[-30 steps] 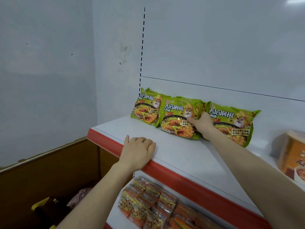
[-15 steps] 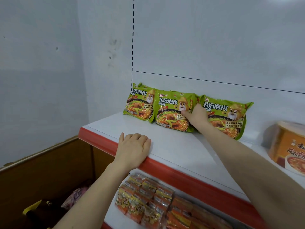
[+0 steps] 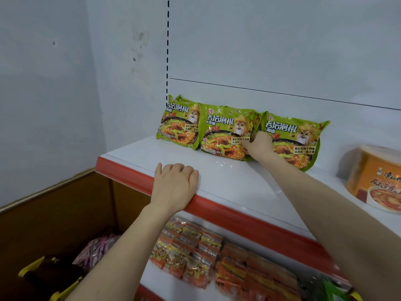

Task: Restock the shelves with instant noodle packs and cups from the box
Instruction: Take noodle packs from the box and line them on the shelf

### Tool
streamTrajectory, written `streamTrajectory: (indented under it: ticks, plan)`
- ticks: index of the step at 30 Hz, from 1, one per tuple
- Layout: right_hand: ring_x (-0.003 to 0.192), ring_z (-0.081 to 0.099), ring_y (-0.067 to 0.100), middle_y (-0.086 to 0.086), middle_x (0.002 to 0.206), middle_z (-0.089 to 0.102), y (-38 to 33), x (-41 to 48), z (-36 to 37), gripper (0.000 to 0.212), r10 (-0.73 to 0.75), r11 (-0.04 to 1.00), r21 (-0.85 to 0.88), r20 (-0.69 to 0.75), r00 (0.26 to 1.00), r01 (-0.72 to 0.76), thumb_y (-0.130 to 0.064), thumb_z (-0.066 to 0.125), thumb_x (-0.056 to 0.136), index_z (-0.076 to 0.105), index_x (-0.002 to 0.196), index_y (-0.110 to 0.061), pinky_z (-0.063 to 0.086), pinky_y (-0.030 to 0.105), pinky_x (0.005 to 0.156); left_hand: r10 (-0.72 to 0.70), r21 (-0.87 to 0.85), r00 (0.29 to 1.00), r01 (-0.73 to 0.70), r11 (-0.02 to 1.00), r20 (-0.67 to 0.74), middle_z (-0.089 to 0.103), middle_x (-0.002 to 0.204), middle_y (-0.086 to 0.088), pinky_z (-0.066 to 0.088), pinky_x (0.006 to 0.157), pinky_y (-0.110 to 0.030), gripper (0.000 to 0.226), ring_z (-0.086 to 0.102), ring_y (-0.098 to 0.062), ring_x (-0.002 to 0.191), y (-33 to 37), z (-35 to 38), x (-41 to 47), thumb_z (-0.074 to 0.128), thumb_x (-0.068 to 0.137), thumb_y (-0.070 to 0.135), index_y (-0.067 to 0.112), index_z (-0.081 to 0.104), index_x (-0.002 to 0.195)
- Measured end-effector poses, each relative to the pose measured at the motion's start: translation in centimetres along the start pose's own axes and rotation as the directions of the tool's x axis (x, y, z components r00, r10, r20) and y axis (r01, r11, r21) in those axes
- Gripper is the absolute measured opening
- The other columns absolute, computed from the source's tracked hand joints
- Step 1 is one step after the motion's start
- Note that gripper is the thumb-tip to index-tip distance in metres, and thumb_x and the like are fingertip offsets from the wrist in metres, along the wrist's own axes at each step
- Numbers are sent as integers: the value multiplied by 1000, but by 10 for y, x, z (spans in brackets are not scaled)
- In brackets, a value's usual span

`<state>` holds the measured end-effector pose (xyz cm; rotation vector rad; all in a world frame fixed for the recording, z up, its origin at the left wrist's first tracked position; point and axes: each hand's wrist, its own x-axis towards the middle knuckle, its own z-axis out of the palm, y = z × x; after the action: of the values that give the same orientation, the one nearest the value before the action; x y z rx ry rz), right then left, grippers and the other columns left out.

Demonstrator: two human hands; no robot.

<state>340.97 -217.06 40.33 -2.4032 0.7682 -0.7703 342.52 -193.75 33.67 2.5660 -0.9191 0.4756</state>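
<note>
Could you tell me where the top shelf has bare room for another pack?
Free: the shelf strip between green packs and red edge, right of the left hand; also the gap between packs and cup. Back-left is crowded.

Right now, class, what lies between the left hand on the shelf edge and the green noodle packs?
Nothing but bare white shelf separates the left hand from the green noodle packs, as the head view shows.

One view only, head-worn, wide-angle. Faced forward and down onto the upper shelf (image 3: 238, 181), close in, its red edge slanting down to the right. Lower shelf (image 3: 149, 276) and box (image 3: 54, 213) lay along the bottom edge.
</note>
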Motion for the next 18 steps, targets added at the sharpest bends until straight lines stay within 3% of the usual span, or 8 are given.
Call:
streamTrajectory:
  ticks: [3,4,7,11,13,15,18]
  plan:
    - [71,49,23,7,77,50,-1,-24,-7,11,-129,983,-129,46,991,134,-16,52,92,49,90,-5,40,31,58,26,49,1000,-27,998,5,53,129,2,14,112,-47,87,43,-24,122,-1,0,0,-15,71,46,24,54,121]
    - [77,52,25,10,84,54,-1,-32,-9,12,-173,967,-178,71,982,184,-15,50,93,50,96,-4,46,35,66,25,58,1000,-26,998,18,53,130,2,14,112,-48,82,43,-24,123,-1,1,-1,-12,76,45,24,54,121]
    - [86,58,28,12,96,62,-3,-56,-17,19,-244,936,-224,140,960,271,-19,47,94,56,100,-3,51,44,80,10,62,998,-13,998,55,53,130,1,14,111,-48,64,43,-24,123,2,-3,-1,2,87,39,23,54,121]
    - [87,59,30,14,96,64,-12,-73,-37,23,-320,916,-191,183,929,353,-18,44,95,59,97,-1,50,43,79,-36,93,999,32,995,32,55,127,-4,19,110,-50,49,45,-25,122,9,-17,-7,16,98,37,16,56,119]
    - [87,60,32,17,96,65,-17,-79,-48,26,-375,901,-163,171,911,401,-16,42,95,60,97,2,50,42,77,6,163,995,10,987,-99,65,111,-9,34,100,-50,59,57,-30,106,17,-29,-17,16,93,41,10,64,108]
    - [88,60,32,16,97,66,-23,-88,-55,26,-435,883,-121,152,887,454,-17,42,95,61,99,1,50,44,78,106,223,963,-49,974,-248,69,80,-10,49,75,-44,58,64,-32,75,25,-37,-39,22,89,41,7,69,87]
    - [86,59,33,17,92,66,-38,-109,-50,28,-567,819,-15,127,814,573,-18,44,94,63,94,2,48,43,75,122,241,942,-45,970,-313,57,55,-4,44,50,-33,47,54,-26,51,32,-44,-84,31,90,36,10,60,65]
